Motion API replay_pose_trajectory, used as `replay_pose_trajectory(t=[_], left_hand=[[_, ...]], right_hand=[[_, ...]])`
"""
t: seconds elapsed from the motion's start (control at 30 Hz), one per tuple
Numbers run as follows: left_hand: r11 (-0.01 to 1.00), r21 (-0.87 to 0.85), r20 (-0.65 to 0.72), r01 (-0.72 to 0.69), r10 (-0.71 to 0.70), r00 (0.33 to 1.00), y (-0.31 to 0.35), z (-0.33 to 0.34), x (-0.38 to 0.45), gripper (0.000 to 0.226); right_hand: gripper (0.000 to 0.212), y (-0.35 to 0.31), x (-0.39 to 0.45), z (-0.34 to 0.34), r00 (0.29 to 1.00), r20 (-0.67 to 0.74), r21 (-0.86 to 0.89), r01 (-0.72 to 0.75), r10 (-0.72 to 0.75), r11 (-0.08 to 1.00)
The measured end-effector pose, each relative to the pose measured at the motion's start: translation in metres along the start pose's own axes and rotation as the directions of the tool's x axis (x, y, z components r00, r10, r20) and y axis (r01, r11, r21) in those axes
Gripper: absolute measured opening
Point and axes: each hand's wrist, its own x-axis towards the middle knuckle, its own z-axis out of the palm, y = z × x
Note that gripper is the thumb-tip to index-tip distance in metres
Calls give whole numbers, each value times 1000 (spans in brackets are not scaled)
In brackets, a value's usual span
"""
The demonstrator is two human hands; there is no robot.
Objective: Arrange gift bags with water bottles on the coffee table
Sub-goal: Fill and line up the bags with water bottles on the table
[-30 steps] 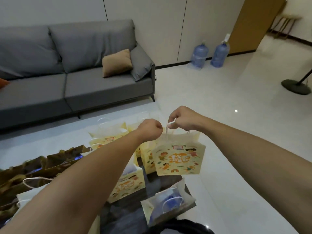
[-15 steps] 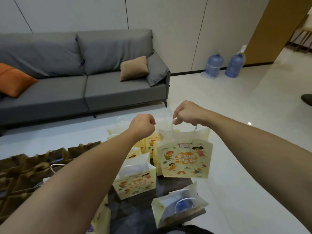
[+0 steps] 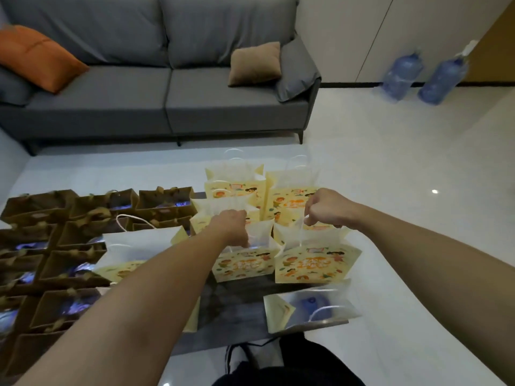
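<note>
A living room with a pale tiled floor (image 3: 390, 190) holds a dark worktop (image 3: 237, 302) crowded with gift bags. The right hand (image 3: 326, 208) is curled around the white cord handle of a yellow cartoon-print bag (image 3: 315, 263), which stands at the worktop's right edge. The left hand (image 3: 231, 229) is curled at the mouth of the neighbouring yellow bag (image 3: 245, 264), just beside the first; whether it grips anything there cannot be told. The hands are apart, one over each bag. In front of them a third yellow bag (image 3: 306, 310) lies tilted at the near corner with a blue bottle cap (image 3: 309, 300) showing inside. More yellow bags (image 3: 237, 188) stand behind, and rows of brown bags (image 3: 69, 246) fill the left side. Beyond is a grey sofa (image 3: 167, 93) with an orange cushion (image 3: 36, 57) and a tan cushion (image 3: 255, 64), and two large blue water jugs (image 3: 401, 76) stand by the wall.
</note>
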Motion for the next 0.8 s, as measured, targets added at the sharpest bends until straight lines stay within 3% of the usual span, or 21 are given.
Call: replay_pose_trajectory(t=[0.07,0.13,0.23,0.4,0.8], left_hand=[[1000,28,-29,-8,9,1000,-2,9,0,46],[999,-48,-93,12,-16,996,-1,11,2,19],[979,-204,-176,14,-51,983,6,3,4,22],[948,-317,-226,-11,-65,972,14,-20,1,23],[875,-475,-309,96,-268,912,30,-56,-34,21]], right_hand=[[16,5,4,4,1000,13,-2,2,-2,1000],[16,10,8,5,1000,30,-10,5,-5,1000],[13,14,11,6,998,62,-31,9,-7,999],[19,23,28,10,993,120,-30,13,-10,999],[18,29,46,25,959,259,-78,142,-117,987]])
